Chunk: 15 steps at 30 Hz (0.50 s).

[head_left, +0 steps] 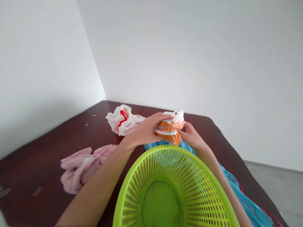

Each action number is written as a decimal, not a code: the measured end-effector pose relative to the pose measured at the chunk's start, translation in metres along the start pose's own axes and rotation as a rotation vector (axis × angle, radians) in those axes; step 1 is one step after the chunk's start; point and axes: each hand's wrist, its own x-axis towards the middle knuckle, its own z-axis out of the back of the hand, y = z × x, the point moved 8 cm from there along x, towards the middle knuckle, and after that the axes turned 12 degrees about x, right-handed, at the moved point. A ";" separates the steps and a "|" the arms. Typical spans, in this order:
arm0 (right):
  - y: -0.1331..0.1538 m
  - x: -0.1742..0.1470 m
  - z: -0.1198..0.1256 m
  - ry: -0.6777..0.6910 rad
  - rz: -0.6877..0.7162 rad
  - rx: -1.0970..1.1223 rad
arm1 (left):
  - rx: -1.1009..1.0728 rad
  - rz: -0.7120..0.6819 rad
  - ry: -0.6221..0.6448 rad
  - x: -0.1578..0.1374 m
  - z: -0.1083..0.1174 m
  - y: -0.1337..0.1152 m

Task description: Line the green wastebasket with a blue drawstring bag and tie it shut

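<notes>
Beyond the far rim of a green plastic basket (163, 201), both hands are around an orange plastic bag (169, 132) with grey-white bands and a crumpled white top. My left hand (148, 127) is closed on its left side, thumb below and fingers over the top. The fingers of my right hand (193, 135) grip its right side, partly hidden behind the plastic. What the bag contains cannot be seen. The basket's slotted walls and solid round base show between my forearms, with nothing lying inside.
A white plastic bag (113, 121) with a red tie lies at the back of the dark red-brown table (35, 170). Left of my forearm is a pink cloth (78, 170). Blue plastic (246, 198) with a red drawstring spreads under and right of the basket. White walls stand behind.
</notes>
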 end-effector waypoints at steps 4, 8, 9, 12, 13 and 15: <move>0.002 0.003 0.020 -0.122 0.080 -0.294 | 0.209 0.205 -0.274 -0.007 0.037 0.031; -0.040 0.001 0.037 -0.133 -0.194 -0.935 | 0.514 0.444 -0.377 -0.023 0.064 0.072; -0.056 -0.002 0.040 -0.083 -0.309 -1.024 | 0.585 0.474 -0.340 -0.026 0.062 0.084; -0.094 -0.018 0.042 0.093 -0.526 -1.113 | 0.747 0.592 -0.130 -0.039 0.035 0.133; -0.100 -0.022 0.041 0.126 -0.541 -1.122 | 0.770 0.638 -0.051 -0.045 0.022 0.151; -0.100 -0.028 0.039 0.117 -0.495 -1.130 | 0.756 0.666 0.072 -0.056 -0.007 0.178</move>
